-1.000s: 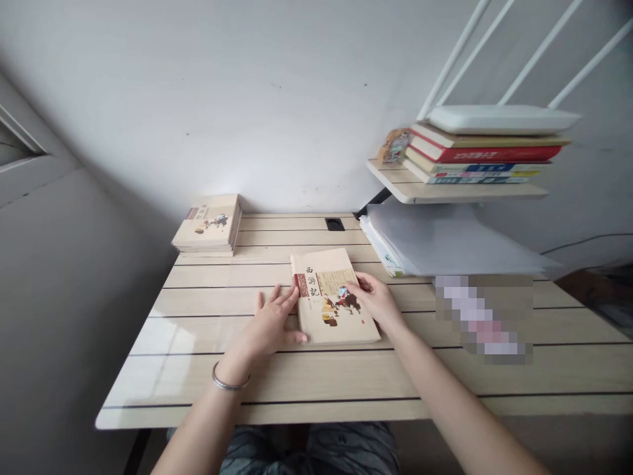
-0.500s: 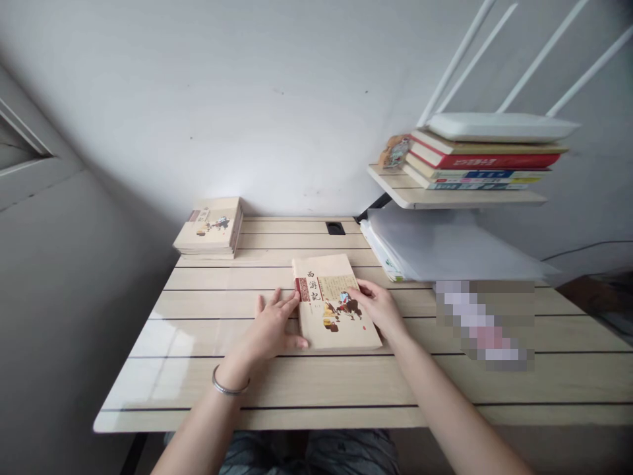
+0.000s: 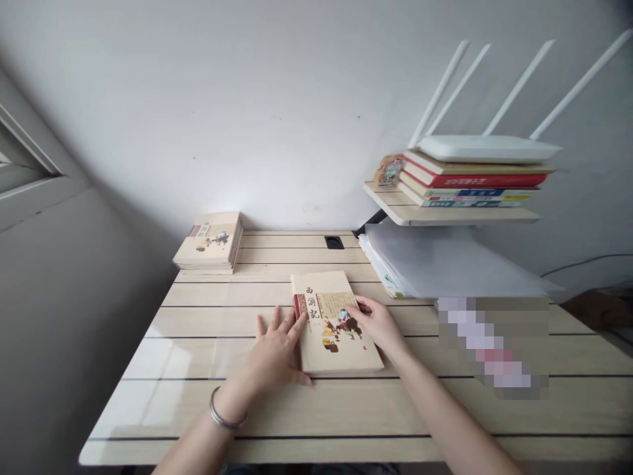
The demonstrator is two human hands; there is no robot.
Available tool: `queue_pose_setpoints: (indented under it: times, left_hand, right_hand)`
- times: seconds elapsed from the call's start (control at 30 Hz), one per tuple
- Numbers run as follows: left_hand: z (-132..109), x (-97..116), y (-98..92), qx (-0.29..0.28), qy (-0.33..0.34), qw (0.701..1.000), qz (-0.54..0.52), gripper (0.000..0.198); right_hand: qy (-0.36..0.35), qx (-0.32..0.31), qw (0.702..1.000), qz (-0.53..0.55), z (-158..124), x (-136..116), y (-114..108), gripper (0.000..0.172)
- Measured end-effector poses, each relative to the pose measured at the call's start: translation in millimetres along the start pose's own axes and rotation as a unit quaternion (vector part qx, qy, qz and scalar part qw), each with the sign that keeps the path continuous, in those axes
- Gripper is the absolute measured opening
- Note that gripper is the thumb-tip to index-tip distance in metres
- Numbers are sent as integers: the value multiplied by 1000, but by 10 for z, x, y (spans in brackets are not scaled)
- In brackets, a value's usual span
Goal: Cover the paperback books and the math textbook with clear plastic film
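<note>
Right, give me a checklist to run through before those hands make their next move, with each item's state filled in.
1. Book closed and flat on the desk: ok.
2. Left hand spread at the book's left edge: ok.
3. Right hand at the right edge, thumb on the cover: ok.
4. Right hand's grip reaching under the book: cannot tell, hidden.
5. Stack of books at the back left, apart from both hands: ok.
6. Pixelated item identified: cannot tell.
</note>
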State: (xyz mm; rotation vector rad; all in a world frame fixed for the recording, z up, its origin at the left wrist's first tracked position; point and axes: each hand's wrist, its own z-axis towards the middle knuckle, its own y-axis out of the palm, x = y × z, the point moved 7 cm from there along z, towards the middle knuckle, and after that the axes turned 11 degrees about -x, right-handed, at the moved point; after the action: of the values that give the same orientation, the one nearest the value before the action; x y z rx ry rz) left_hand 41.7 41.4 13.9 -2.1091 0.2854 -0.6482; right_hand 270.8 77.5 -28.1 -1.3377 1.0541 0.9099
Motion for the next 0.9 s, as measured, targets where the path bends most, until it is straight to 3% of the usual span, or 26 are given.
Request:
queue_pose_setpoints:
  times: [0.3,0.4,0.5,0.6,0.7,0.8,0.9]
  left_hand:
    - [14,-45,-7,5,24,1000,-15,116]
    - [-1,-57,25,26,37,999,-20,112]
    - [-12,-51,38,41,41,998,-21,111]
    - [-17,-40,38,45,40,998,-21,111]
    - [-14,-45,44,44,36,998,-22,112]
    - [-8,-50,51,49,37,998,-20,112]
    - [-1,-47,60,48,39,998,-18,112]
  right_hand:
    - [11,-28,999,-34,50,-73,-24,29]
    - [31,-65,996,-50,97,-60,-25,25]
    - [45,-86,987,-128,198,-125,-75,21]
    - [10,-52,961,-270,362,-354,-138,25]
    - [-69,-52,925,-371,570,-644,-20,29]
    - [-113,-120,895,-414,804,-790,227,33]
    - [-87,-205,873,-435,1026,-768,429,41]
